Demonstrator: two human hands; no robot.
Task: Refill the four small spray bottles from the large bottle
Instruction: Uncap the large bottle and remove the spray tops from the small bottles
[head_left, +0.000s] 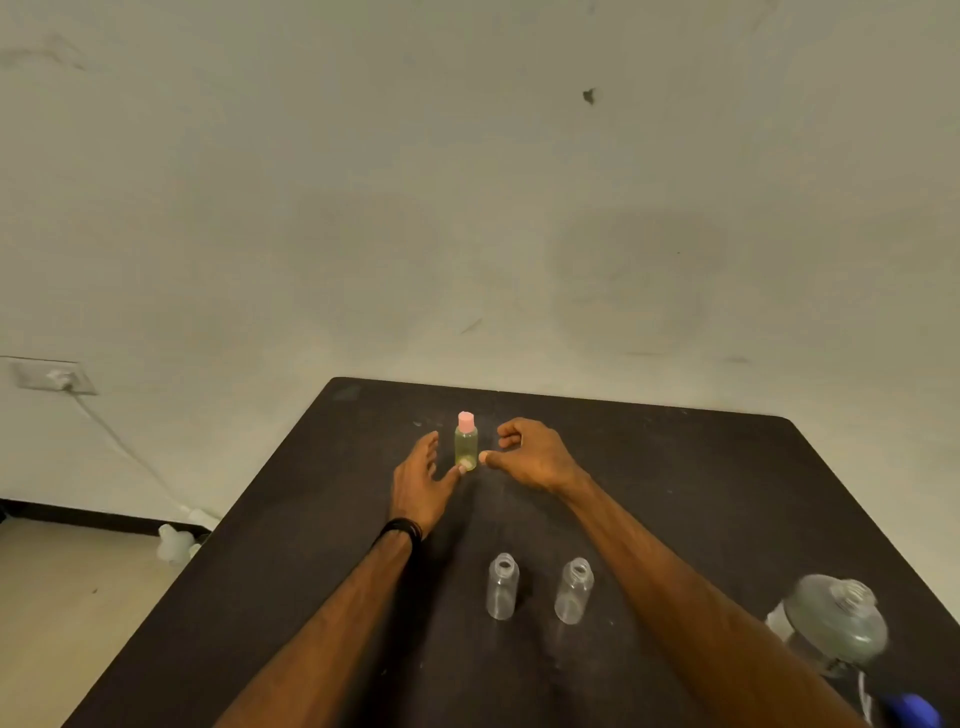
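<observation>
**Both hands flank the capped bottle at the far end of the table**

Bare pale wall fills the upper half of the head view, with a dark table (675, 493) running out from it toward the camera. Far along the table stands a capped bottle (466, 448), upright, its long axis vertical, yellowish liquid inside and a pink cap (466, 421) on top. It sits directly between the two hands. The left hand (418, 486) lies open just left of it, palm turned inward, thumb tip at the bottle's base. The right hand (527, 456) is just right of it, fingers curled loosely, thumb pointing at the base; it grips nothing. Neither hand clearly closes on the bottle, and whether either thumb touches it is too fine to tell. Both are about equally near.

Nearer the camera, well apart from the hands, two empty bottles (502, 587) stand uncapped and upright, side by side between the forearms. The large bottle (836, 621) stands at the right edge, neck open, its lower part cut off by the right forearm and the frame. A fourth small bottle is not in sight. A blue thing (914, 709) at the bottom corner is too cropped to identify.
</observation>
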